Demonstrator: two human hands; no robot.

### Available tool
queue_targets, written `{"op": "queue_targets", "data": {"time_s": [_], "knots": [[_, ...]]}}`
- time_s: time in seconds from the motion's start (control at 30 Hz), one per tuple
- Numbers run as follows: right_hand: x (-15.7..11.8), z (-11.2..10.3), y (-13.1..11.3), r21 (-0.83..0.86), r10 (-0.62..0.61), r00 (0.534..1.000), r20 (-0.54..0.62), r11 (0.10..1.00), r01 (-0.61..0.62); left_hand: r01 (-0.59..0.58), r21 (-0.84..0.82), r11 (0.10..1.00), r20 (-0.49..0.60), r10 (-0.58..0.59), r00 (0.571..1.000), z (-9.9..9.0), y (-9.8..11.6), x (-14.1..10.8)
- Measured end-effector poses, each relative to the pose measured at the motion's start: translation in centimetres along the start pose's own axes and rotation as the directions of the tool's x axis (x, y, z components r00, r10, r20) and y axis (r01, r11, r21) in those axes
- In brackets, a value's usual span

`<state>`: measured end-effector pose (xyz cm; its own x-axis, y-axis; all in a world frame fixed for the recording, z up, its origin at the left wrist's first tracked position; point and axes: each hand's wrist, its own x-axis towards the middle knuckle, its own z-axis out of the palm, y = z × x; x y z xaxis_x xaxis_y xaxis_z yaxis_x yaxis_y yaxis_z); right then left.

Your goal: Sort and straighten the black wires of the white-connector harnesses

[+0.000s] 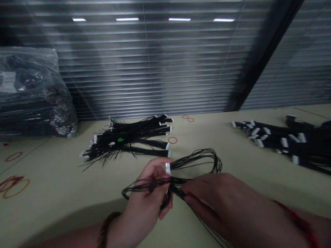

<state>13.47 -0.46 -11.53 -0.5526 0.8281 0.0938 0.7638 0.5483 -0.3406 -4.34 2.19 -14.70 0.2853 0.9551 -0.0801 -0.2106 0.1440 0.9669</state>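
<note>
A black wire harness (196, 160) with a white connector (168, 168) is held up over the table near the lower middle. My left hand (150, 193) is closed around its bundle, the connector standing at the fingertips. One loop of thin wires hangs out to the left over that hand, and another bows out to the right. My right hand (214, 199) pinches the wires just right of the left hand, with loose strands trailing down beneath it. Its fingertips are partly hidden behind the hand.
Several black harnesses with white connectors lie in a pile (129, 137) behind my hands. More harnesses (284, 141) lie at the right. A clear plastic bag (36, 96) stands at the back left. Rubber bands (17, 187) are scattered on the table (64, 186); window blinds (155, 69) rise behind.
</note>
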Motion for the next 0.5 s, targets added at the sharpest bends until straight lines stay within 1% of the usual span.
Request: {"op": "queue_targets", "data": {"time_s": [0.07, 0.1, 0.13, 0.23, 0.37, 0.4, 0.43, 0.47, 0.5], "knots": [[1.1, 0.5, -0.5, 0.137, -0.038, 0.994, -0.104, 0.989, 0.052, -0.018, 0.013, 1.0, 0.026, 0.018, 1.0, 0.1, -0.1, 0.0], [1.4, 0.7, -0.5, 0.149, -0.069, 0.989, -0.133, 0.985, 0.089, -0.022, 0.02, 1.0, 0.039, 0.022, 0.999, 0.1, -0.1, -0.1], [1.5, 0.9, -0.4, 0.123, -0.095, 0.984, -0.153, 0.986, 0.114, -0.026, 0.027, 0.999, 0.046, 0.025, 0.999, 0.2, -0.2, -0.1], [1.1, 1.3, 0.0, -0.037, -0.17, 0.964, -0.206, 0.985, 0.166, -0.04, 0.028, 0.999, 0.049, 0.039, 0.998, 0.2, -0.3, -0.1], [0.7, 1.2, 0.0, -0.179, -0.272, 0.927, -0.259, 0.956, 0.231, -0.042, 0.024, 0.999, 0.049, 0.041, 0.998, 0.3, -0.6, -0.1], [0.8, 1.0, -0.1, -0.188, -0.277, 0.921, -0.275, 0.955, 0.231, -0.041, 0.029, 0.999, 0.053, 0.04, 0.998, 0.3, -0.6, -0.1], [0.8, 0.6, -0.2, -0.164, -0.25, 0.925, -0.285, 0.964, 0.21, -0.042, 0.036, 0.998, 0.057, 0.04, 0.998, 0.3, -0.6, -0.1], [0.9, 0.0, -0.2, -0.099, -0.189, 0.942, -0.277, 0.981, 0.168, -0.044, 0.041, 0.998, 0.059, 0.042, 0.997, 0.2, -0.5, -0.1], [1.0, -0.7, -0.2, 0.008, -0.113, 0.962, -0.249, 0.993, 0.119, -0.044, 0.047, 0.998, 0.059, 0.041, 0.997, 0.2, -0.5, -0.1]]}}
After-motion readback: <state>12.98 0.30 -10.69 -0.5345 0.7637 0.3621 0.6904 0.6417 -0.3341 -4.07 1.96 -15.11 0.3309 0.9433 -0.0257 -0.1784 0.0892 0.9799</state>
